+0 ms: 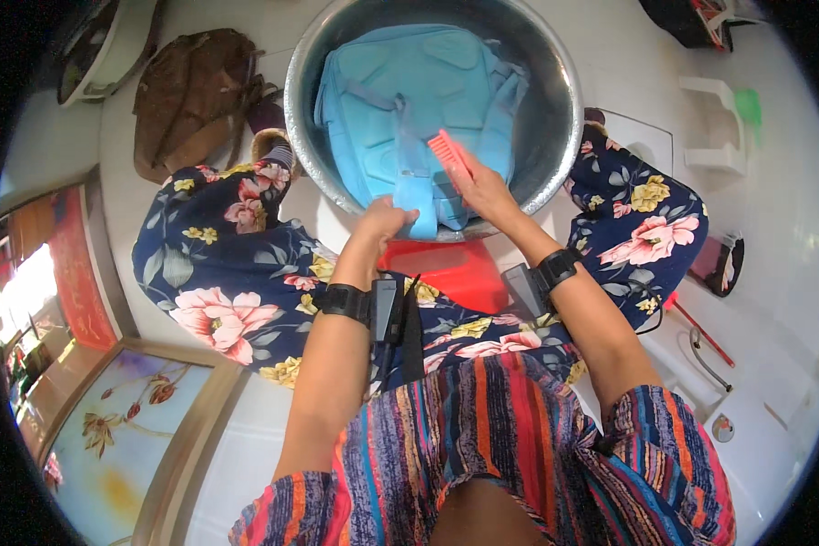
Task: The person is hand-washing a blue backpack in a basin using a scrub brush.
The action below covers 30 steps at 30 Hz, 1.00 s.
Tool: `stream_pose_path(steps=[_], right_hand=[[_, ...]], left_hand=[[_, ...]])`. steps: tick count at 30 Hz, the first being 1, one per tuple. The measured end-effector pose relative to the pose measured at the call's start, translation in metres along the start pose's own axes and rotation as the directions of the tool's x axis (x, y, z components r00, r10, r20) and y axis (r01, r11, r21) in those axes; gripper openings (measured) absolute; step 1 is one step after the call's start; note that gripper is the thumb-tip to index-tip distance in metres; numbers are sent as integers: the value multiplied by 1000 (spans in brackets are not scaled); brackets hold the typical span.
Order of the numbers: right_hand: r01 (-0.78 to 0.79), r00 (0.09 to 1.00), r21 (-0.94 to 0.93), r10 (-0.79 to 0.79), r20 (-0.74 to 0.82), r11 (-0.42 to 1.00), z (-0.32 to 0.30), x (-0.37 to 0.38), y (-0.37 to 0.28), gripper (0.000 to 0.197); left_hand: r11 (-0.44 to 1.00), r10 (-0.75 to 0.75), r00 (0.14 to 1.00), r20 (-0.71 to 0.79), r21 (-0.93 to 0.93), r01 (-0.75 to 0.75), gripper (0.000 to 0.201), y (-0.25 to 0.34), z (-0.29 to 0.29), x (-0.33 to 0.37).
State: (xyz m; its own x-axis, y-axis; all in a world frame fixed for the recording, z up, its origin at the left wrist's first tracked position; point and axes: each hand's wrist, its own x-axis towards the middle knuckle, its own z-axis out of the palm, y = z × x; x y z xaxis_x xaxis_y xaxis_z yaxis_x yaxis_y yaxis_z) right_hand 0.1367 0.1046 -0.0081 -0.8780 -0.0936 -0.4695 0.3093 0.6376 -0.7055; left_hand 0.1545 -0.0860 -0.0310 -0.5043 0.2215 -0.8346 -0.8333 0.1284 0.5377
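A light blue backpack [460, 96] lies in a large round metal basin [569, 118] between my knees, its padded back panel and straps facing up. My left hand [387, 219] is closed on the backpack's shoulder strap [416, 193] at the basin's near rim. In my right hand [487, 193] is a pink scrub brush [450, 156], bristles toward the left, held just above the backpack to the right of that strap. From this angle I cannot tell whether the bristles touch the fabric.
A brown backpack [191, 100] rests on the floor at the far left. Below the basin's near side is a red plastic object [455, 273]. A white plastic stool [714, 123] lies to the right, beside something green. A framed flower picture [123, 437] stands at the lower left.
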Motion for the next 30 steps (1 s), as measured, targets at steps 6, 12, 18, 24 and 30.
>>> stream_pose_path(steps=[6, 12, 18, 24, 30], right_hand=[[-94, 993, 112, 86, 80, 989, -4, -1, 4, 50], [88, 996, 2, -88, 34, 996, 3, -1, 5, 47], [326, 930, -364, -225, 292, 872, 15, 11, -14, 47], [85, 992, -561, -19, 123, 823, -13, 74, 18, 50], [470, 857, -110, -423, 295, 876, 16, 21, -70, 46]], left_hand=[[997, -42, 999, -12, 72, 43, 26, 11, 7, -8], [999, -42, 998, -40, 23, 43, 31, 21, 10, -19], [984, 131, 990, -48, -115, -135, 32, 32, 4, -76], [971, 36, 996, -78, -231, -53, 29, 49, -2, -120], [898, -84, 995, -58, -436, 51, 36, 10, -29, -97]])
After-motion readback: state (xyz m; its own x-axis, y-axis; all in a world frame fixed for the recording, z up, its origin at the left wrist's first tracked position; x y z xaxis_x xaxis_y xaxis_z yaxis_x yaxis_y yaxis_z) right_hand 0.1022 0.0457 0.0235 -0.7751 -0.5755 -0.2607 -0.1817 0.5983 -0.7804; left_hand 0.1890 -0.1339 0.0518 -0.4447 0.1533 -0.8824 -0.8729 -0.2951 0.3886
